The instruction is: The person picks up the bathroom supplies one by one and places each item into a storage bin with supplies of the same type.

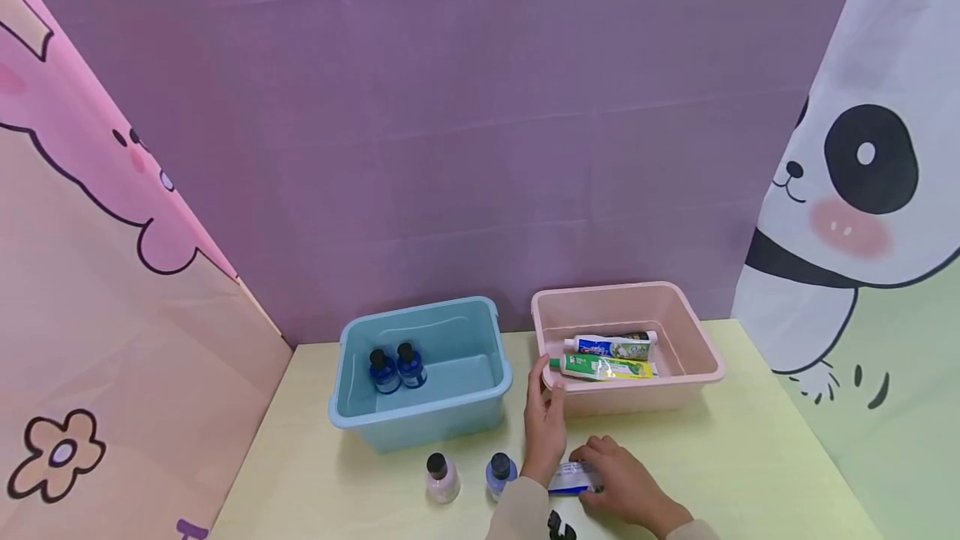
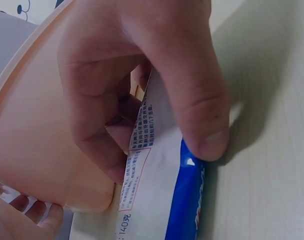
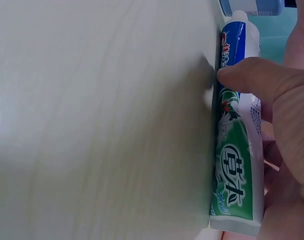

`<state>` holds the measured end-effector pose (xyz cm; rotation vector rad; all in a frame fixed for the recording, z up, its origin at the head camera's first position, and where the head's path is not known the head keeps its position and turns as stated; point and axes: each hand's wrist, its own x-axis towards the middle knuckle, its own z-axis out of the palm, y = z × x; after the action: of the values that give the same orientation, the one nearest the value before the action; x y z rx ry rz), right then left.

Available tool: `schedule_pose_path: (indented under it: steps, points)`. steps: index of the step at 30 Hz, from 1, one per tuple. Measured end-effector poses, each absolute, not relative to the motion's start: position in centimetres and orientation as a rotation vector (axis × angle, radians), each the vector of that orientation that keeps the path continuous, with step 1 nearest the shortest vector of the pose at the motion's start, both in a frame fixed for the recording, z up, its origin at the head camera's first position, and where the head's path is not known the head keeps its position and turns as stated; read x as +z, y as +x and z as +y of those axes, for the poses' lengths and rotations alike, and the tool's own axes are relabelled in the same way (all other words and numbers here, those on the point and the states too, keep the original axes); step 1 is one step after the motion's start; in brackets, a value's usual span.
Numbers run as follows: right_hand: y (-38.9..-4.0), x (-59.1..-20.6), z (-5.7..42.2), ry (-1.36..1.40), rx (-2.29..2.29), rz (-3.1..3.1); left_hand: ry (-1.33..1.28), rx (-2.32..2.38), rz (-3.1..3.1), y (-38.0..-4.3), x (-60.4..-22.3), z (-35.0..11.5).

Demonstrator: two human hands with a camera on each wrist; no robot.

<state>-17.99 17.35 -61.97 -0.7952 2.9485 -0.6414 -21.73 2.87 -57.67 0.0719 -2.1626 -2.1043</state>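
The right hand pinches a toothpaste tube down at the worktop, thumb opposite fingers; the left hand, fingers extended, touches the pink bin ahead. A black-capped blue bottle stands left of both.

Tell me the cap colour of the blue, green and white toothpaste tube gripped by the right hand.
The cap is white, clearest in the right wrist view.
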Motion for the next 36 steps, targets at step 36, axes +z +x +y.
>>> schedule_pose_path:
  steps: [36]
  points:
    - [-17.7,-61.3,19.7,-0.727,-0.567,3.000,0.042,-2.123,-2.151,-21.9,-57.7,2.8]
